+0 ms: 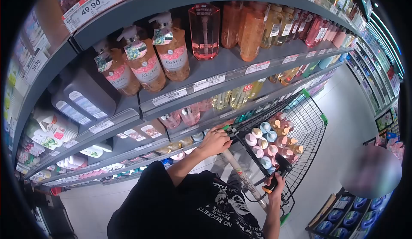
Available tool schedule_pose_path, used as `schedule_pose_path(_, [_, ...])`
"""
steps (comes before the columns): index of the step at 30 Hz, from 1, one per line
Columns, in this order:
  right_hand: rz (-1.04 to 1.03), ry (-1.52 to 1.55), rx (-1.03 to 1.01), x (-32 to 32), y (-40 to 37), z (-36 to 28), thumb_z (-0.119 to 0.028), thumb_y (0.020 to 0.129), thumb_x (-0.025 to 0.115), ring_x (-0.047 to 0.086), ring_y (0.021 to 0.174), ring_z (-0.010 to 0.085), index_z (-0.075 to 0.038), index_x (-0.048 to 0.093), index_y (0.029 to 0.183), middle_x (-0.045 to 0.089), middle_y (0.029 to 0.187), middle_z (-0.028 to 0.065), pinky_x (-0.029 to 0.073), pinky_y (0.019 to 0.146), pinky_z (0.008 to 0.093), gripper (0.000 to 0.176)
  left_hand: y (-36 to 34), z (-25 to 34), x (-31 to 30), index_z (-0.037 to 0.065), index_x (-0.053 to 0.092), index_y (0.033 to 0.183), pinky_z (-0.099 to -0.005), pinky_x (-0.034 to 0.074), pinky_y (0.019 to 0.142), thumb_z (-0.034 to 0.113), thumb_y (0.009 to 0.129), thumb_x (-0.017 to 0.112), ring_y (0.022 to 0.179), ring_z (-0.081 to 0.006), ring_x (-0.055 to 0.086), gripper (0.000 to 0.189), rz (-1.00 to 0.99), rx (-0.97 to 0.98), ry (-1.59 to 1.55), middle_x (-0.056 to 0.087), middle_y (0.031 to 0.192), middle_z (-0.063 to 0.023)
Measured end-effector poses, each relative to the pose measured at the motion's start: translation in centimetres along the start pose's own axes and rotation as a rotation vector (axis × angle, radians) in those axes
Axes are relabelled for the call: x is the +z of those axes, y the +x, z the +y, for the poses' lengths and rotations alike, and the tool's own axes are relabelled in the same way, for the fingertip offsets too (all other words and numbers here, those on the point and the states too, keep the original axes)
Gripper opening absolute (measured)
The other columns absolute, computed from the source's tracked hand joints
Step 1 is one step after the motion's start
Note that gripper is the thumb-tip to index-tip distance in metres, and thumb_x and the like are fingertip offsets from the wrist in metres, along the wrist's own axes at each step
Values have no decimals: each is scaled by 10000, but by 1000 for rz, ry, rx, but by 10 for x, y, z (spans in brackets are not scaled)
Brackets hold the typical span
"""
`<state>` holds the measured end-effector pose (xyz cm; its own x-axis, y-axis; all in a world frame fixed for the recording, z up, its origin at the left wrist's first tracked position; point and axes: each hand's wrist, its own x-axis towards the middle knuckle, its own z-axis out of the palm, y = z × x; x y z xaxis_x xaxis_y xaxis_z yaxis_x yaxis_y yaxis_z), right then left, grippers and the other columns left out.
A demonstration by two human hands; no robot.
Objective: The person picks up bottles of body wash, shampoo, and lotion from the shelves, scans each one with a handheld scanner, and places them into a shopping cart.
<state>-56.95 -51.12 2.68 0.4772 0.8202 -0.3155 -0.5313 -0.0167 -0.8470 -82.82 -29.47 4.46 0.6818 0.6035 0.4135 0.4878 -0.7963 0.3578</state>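
My left hand (216, 141) is closed around the left end of the shopping cart handle (234, 161), close to the shelf edge. In my right hand (276, 185) is a black handheld barcode scanner (283, 167) with an orange trigger, held over the near right side of the cart. The black wire shopping cart (315, 134) has green corners. Inside it, several pump bottles (270, 138) with white, blue, pink and peach tops stand packed together against the near left part of the basket. My fingers partly hide the handle's ends.
Shelves on the left hold amber pump bottles (174, 52), a clear red bottle (204, 31) and dark grey bottles (81, 95), with price tags (209, 82) along the edges. The floor (339, 97) runs right of the cart. A display rack (347, 215) with blue round packs stands lower right.
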Motion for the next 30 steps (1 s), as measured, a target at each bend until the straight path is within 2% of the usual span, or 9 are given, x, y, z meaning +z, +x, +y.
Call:
schedule_pose_path(6, [10,-20,27,14,-19,5,-144,857,525,490,456,151,-5,468,1152,499,642,59,470,467,299,331,-28,-1,-11,82,648,707,-359,439,801,180,792,657,779,-222,597,130,-13,-80,-30,599,698,-40])
schedule_pose_path(8, [-12,-26,38,15,-22,8,-144,858,522,488,450,152,-5,464,1155,497,645,58,472,465,301,334,-41,-5,-18,40,637,853,-418,399,908,108,769,642,864,-295,580,108,464,-513,-279,617,859,-109])
schedule_pose_path(10, [-38,-31,51,21,-29,10,-146,863,514,486,439,156,-13,461,1101,498,656,59,475,459,306,278,-42,-26,-41,11,602,989,-436,401,901,51,751,633,921,-372,551,243,975,-657,-82,589,999,-170])
schedule_pose_path(12, [-21,-17,70,23,-34,14,-146,863,515,489,442,158,-17,458,1082,498,656,61,475,459,308,260,-52,-50,-60,-13,566,1101,-465,395,918,53,749,632,980,-415,523,364,1122,-845,87,566,1061,-203])
schedule_pose_path(15, [-7,10,101,21,-41,21,-149,864,518,496,447,162,-24,456,1054,497,656,63,477,460,312,235,-51,-76,-81,-21,582,1099,-451,439,882,44,755,623,996,-406,559,352,972,-844,364,600,1096,-207])
schedule_pose_path(19, [-20,36,117,26,-48,24,-158,865,526,503,452,165,-31,454,1043,497,658,67,479,460,318,230,-38,-119,-72,-27,623,1064,-439,438,898,81,790,611,1010,-401,582,295,875,-780,110,642,1056,-212])
schedule_pose_path(22, [-19,22,112,25,-51,26,-158,864,525,504,453,161,-22,468,1047,501,648,65,479,464,312,236,-32,-123,-65,-18,639,1058,-474,398,918,197,794,647,1045,-404,557,341,965,-987,201,634,1096,-215])
schedule_pose_path(26, [-1,5,103,36,-55,21,-160,861,526,494,449,149,-4,482,1101,506,641,57,480,470,304,290,-32,-96,-60,-40,587,1087,-416,445,894,114,811,637,988,-383,583,320,1181,-926,245,612,1055,-224])
schedule_pose_path(30, [24,11,85,38,-59,18,-154,851,542,487,449,143,3,473,1177,509,647,56,479,473,303,369,-71,-83,-40,-39,542,1021,-359,443,864,47,794,638,919,-256,567,261,1338,-751,-42,584,983,-150])
